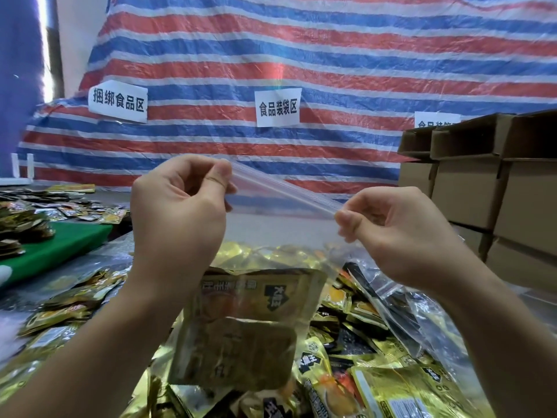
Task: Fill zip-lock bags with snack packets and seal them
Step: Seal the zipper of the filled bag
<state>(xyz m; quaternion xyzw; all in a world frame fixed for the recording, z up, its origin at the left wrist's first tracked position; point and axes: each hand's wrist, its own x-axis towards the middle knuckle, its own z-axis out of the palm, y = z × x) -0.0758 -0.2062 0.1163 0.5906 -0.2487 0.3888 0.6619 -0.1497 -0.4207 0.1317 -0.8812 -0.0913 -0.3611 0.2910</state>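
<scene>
I hold a clear zip-lock bag up in front of me by its top strip. My left hand pinches the left end of the zip strip and my right hand pinches the right end, so the strip slopes down to the right. Gold snack packets hang inside the bag, a large one facing me. Below the bag lies a heap of loose gold and black snack packets on the table.
More packets lie scattered at the left, some on a green board. Stacked cardboard boxes stand at the right. A red, white and blue striped tarp with paper labels hangs behind.
</scene>
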